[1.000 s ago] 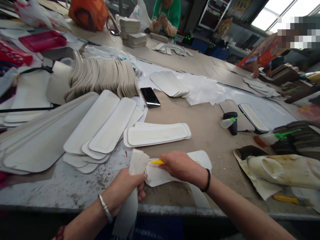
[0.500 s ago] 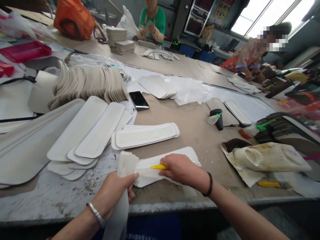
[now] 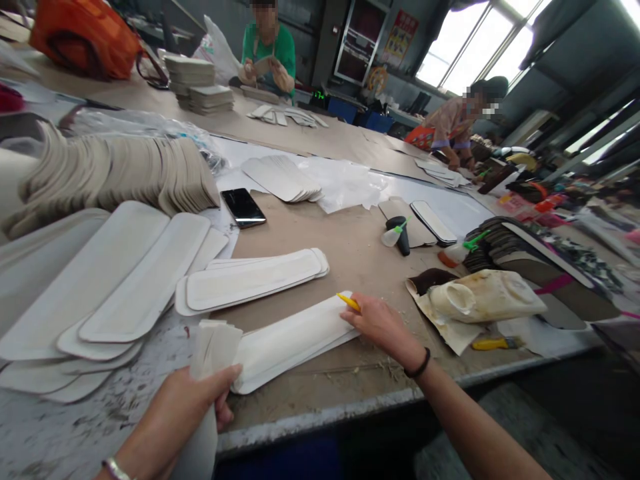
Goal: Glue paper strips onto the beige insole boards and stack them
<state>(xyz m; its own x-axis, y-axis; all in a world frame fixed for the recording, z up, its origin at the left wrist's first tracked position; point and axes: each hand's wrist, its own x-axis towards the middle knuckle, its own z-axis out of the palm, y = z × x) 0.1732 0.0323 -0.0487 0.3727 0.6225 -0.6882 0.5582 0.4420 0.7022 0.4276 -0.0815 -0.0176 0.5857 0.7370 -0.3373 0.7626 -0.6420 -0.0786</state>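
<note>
My left hand point(image 3: 193, 400) is closed around a bundle of thin off-white strips point(image 3: 215, 343), whose long ends hang below the table edge. Its thumb lies by the left end of a long white panel point(image 3: 295, 347) with rounded corners, angled on the table in front of me. At that panel's far right end, my right hand point(image 3: 380, 327) is closed on a yellow pointed tool point(image 3: 349, 302), its tip facing left and the fingers touching the panel. A pale sheet covers much of the panel's top. Just behind lies a small stack of similar white panels point(image 3: 255, 280).
Fanned larger panels point(image 3: 145, 280) and a row of curved pieces point(image 3: 115, 173) fill the left. A phone point(image 3: 243, 207), a dropper bottle point(image 3: 393, 235), a stained plastic container point(image 3: 490, 297) and a yellow-handled brush point(image 3: 495, 343) lie around. Two people work at the far table.
My view has swung to the right. The right hand has moved from the panel's middle to its right end with the yellow tool. My left hand still grips the strips.
</note>
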